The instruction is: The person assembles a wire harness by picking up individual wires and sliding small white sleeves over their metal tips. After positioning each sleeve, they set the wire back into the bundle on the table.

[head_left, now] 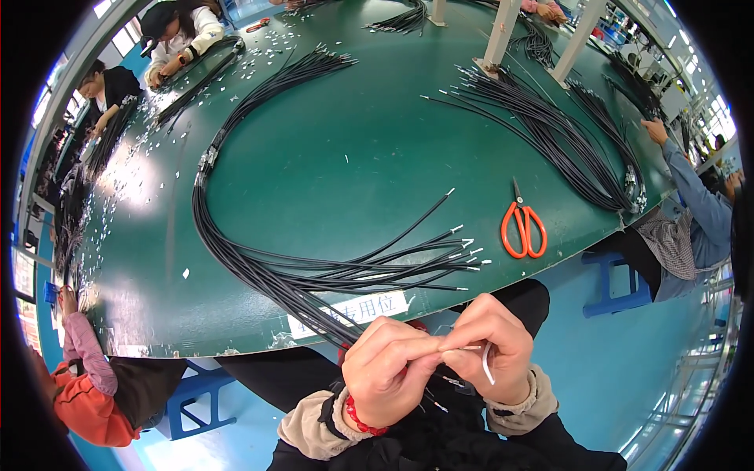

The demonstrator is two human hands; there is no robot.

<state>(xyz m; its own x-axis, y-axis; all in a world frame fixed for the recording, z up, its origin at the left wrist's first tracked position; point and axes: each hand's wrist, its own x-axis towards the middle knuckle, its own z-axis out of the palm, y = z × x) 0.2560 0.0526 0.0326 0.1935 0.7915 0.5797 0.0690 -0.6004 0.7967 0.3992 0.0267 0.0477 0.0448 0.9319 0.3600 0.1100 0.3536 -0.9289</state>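
In front of my body, past the table's near edge, both hands meet fingertip to fingertip. My left hand (391, 375) is closed in a pinch, and my right hand (496, 345) pinches close beside it. A thin white wire (488, 365) runs between the fingertips, its curved end sticking out below my right fingers; the pinched part is mostly hidden. A long bundle of black cables (206, 206) curves over the table, with a clear wrap around its middle. Several of its white-tipped ends fan out just beyond my hands, and other strands pass down behind my left hand.
Scissors with orange handles (517, 207) lie on the green table (345, 196), right of the cable ends. Another black cable bundle (561, 145) lies at the far right, near white posts (501, 35). White scraps litter the left side. Several people work around the table; a blue stool (620, 286) stands right.
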